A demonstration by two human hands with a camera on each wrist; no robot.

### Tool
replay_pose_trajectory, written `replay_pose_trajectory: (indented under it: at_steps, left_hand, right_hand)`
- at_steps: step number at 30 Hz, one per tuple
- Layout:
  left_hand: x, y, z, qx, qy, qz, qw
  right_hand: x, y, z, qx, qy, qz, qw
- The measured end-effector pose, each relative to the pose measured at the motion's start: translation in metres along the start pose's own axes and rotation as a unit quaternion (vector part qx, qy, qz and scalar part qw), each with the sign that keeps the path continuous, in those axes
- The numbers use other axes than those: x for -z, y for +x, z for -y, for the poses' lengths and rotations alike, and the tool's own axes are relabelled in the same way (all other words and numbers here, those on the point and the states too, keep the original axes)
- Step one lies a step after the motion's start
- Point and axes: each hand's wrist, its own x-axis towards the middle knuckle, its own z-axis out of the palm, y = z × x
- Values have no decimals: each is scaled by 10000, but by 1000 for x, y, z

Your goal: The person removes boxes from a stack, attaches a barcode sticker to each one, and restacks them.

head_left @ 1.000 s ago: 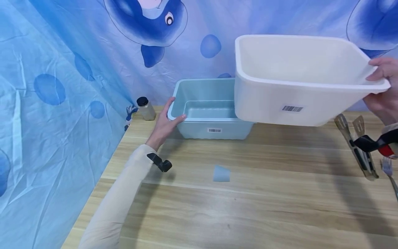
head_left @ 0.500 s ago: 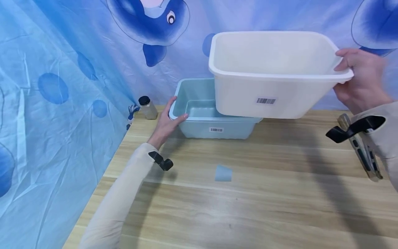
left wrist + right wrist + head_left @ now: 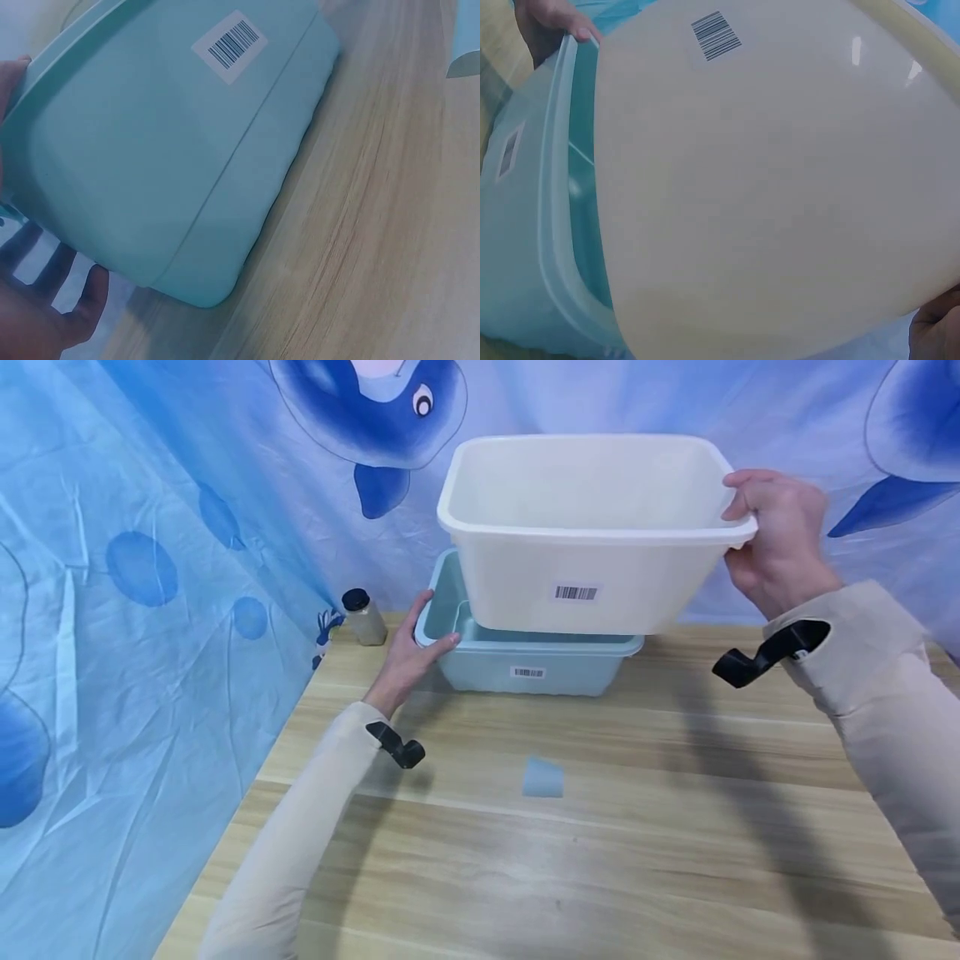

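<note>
My right hand (image 3: 780,539) grips the right end rim of a white plastic bin (image 3: 517,577), thumb over the edge and fingers beneath. The white bin hangs in the air over a light blue-green bin (image 3: 487,672), hiding much of its opening. That lower bin stands upright on the wooden table. At its left end my left hand (image 3: 408,656) holds the rim, with the thumb over the front corner. In the left wrist view, fingers (image 3: 56,274) curl by the end wall of the blue-green bin (image 3: 150,150). Both bins carry a barcode label.
A small jar with a black lid (image 3: 365,618) stands left of the blue-green bin. A pale blue patch (image 3: 542,777) lies on the wooden table (image 3: 480,860). Blue whale-print sheeting (image 3: 112,652) hangs at the left and behind.
My right hand has carried the white bin leftward until it hangs over the blue-green bin. My left hand keeps its hold, and the blue-green bin stays put.
</note>
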Motion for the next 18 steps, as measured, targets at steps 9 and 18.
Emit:
replay_pose_trajectory:
  at_steps: [9, 18]
  left_hand:
    - [0, -1, -3, -3, -191, 60, 9998]
    - [-2, -2, 2, -135, -141, 22, 9998]
  right_hand:
    - [-21, -2, -15, 65, -400, -51, 9992]
    - [-32, -1, -40, 257, -491, -20, 9985]
